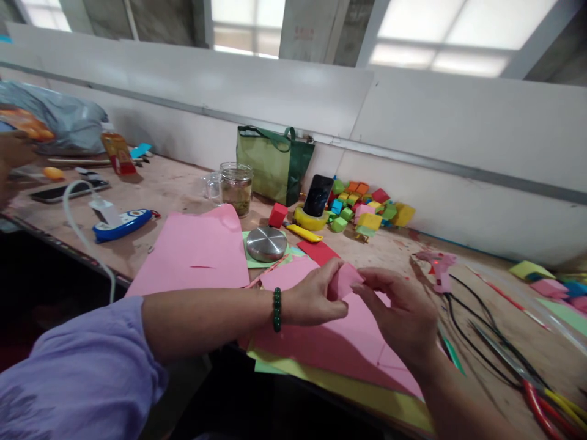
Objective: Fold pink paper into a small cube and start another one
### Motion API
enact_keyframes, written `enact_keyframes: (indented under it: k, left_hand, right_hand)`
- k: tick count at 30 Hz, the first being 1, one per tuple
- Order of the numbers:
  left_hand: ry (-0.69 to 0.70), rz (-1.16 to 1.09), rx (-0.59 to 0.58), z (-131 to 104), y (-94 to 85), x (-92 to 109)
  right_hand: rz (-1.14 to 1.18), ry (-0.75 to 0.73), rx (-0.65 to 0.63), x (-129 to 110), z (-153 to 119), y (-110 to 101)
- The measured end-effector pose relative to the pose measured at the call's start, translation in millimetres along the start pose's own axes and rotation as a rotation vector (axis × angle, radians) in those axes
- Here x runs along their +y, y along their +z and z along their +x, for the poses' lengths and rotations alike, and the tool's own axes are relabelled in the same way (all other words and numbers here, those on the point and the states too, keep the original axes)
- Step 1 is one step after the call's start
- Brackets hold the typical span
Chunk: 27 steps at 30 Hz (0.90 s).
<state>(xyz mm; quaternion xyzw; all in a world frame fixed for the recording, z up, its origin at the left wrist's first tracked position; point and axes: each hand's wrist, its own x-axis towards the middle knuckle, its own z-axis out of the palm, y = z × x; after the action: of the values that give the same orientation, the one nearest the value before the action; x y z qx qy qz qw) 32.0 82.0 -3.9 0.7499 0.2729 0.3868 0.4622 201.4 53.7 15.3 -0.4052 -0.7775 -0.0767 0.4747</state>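
Between my two hands is a small piece of pink paper (345, 281), held above the sheets on the table. My left hand (312, 296), with a green bead bracelet (277, 310) at the wrist, grips its left side with thumb and fingers. At its right edge, my right hand (398, 305) pinches the paper between thumb and forefinger. Beneath both hands lies a large pink sheet (330, 354) on top of yellow and green sheets (293, 366). Another pink sheet (192, 244) with a slit lies to the left.
A round metal tin (266, 243), a yellow cutter knife (304, 233) and coloured paper cubes (353, 198) stand beyond my hands. To the right are a pink glue gun (439, 269) with its cord and red-handled scissors (534, 397). A glass mug (236, 186) and another person's hand (13, 153) are left.
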Motion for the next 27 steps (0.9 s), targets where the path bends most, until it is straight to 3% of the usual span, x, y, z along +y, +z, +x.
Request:
enact_keyframes:
  k: [8,12,18,22,27]
  left_hand:
    - [0.028,0.086,0.116,-0.7,3.6,-2.6]
    - [0.007,0.172,0.114,0.9,3.4,-7.0]
    - [0.077,0.309,0.1,0.5,3.7,-10.3]
    - [0.04,0.505,0.097,-0.2,2.6,-11.1]
    - [0.014,0.618,0.1,0.7,1.8,-10.7]
  right_hand:
    - [0.255,0.221,-0.113,-1.3,-3.9,-2.3]
    - [0.39,0.33,-0.158,-1.3,-2.8,-3.0]
    - [0.379,0.354,-0.171,-0.5,-1.3,-2.3]
    - [0.385,0.405,-0.168,-3.5,0.0,-2.1]
    - [0.249,0.306,-0.077,-6.3,1.7,-1.7]
